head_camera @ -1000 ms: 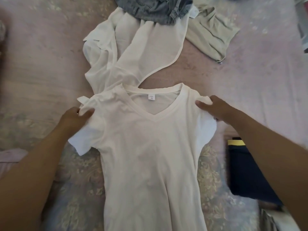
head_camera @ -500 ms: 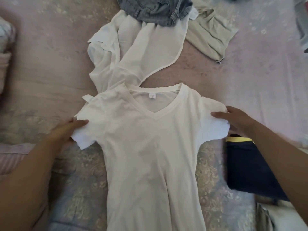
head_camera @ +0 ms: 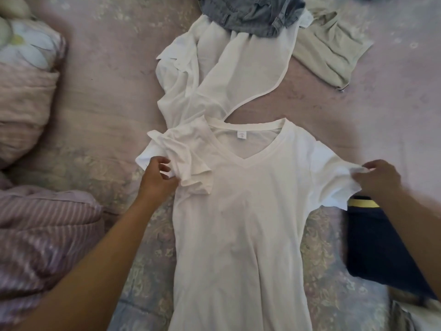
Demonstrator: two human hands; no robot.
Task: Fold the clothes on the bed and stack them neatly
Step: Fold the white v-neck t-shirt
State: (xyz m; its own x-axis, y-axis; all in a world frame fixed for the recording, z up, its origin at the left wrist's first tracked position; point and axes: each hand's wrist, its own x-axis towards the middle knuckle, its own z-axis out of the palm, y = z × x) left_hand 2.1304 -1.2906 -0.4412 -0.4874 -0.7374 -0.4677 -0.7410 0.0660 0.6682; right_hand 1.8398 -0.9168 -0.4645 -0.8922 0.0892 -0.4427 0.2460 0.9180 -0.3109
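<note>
Head view looks down on a white V-neck T-shirt spread face-up on the pink bed cover, collar at the far end. Left hand pinches the bunched left sleeve, which is turned in over the shirt's chest. Right hand grips the edge of the right sleeve, pulled out to the side. Beyond the collar lies a crumpled white garment, with a grey denim piece on its far end and a beige garment to the right. A folded navy garment sits at near right.
</note>
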